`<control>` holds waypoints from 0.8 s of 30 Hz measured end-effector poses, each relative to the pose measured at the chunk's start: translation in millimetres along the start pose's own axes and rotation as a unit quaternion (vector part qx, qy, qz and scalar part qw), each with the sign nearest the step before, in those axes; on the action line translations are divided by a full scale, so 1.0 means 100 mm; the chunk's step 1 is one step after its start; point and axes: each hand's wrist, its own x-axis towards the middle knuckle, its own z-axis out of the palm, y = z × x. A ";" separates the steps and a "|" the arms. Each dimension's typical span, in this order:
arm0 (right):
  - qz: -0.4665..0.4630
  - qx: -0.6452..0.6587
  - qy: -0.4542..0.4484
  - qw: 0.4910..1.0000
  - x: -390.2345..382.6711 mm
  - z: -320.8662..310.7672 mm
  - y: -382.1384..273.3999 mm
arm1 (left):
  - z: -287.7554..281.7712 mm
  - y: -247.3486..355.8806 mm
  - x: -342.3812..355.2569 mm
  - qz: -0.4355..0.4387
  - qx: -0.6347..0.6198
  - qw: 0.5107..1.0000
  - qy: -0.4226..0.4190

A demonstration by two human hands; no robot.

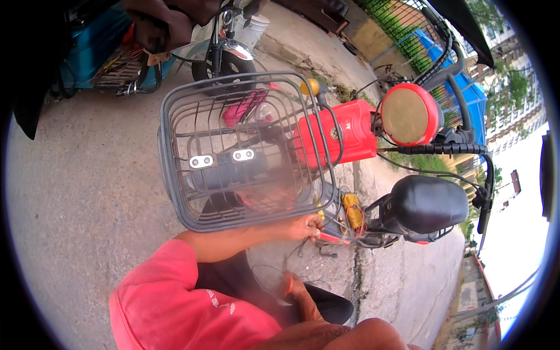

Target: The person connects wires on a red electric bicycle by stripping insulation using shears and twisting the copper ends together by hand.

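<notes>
in a view turned sideways, with grey pavement [87,192] toward the left and bright sky [507,233] toward the right: a red scooter [356,128] in the middle, with a dark wire basket [168,134] at its front, a round red-rimmed headlight [408,114] and a black seat [430,200]. reaching past the near edge of the basket, with bare forearm [233,242] below a pink-red sleeve [169,262]: left hand [306,226], with fingers bent and pressed together, apparently on thin wires [361,224] at the lower part of the scooter. just beyond the fingertips, near these wires, a yellow pack [352,211]; nearer to the body, some dark loose cable ends [328,254]. well apart from left hand, beside a dark trouser leg [332,303]: right hand [294,287], partly blurred; cannot tell whether closed on something or not. through the basket bars, a pink thing [236,114], too unclear to name. farther away, at upper left, another vehicle with shiny front fender [239,49], and near it a white bucket [254,30]. behind the scooter, a blue tarpaulin [475,111] and tall pale buildings [525,87].
</notes>
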 end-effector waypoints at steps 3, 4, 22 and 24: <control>-0.013 0.119 0.030 0.992 -0.26 0.18 -0.32 | 0.04 0.04 0.00 -0.014 0.058 0.998 0.013; -0.040 0.137 0.029 0.989 -0.29 0.25 -0.45 | 0.02 0.09 -0.04 -0.021 0.095 0.995 0.026; -0.432 0.289 0.095 0.849 -0.60 0.80 -1.64 | 0.28 -0.38 -0.04 0.032 0.035 0.999 0.023; -0.426 0.300 0.103 0.847 -0.54 0.77 -1.61 | 0.29 -0.41 -0.03 0.036 0.023 0.999 0.014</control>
